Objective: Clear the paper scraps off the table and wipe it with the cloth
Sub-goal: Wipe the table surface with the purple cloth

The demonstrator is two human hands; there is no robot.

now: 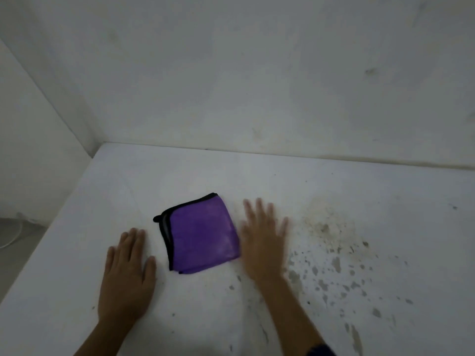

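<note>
A folded purple cloth (201,233) lies flat on the white table (334,181), ungripped, between two open hands: the left hand (127,273) flat just left of it, the blurred right hand (262,240) spread at its right edge. No paper scraps show; stains (331,255) right of the cloth suggest wiping comes next, once a hand takes it.

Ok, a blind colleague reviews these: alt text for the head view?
A folded purple cloth with black trim lies on a stained white table between two bare hands, the left hand flat on the surface, the right hand motion-blurred at the cloth's edge.
</note>
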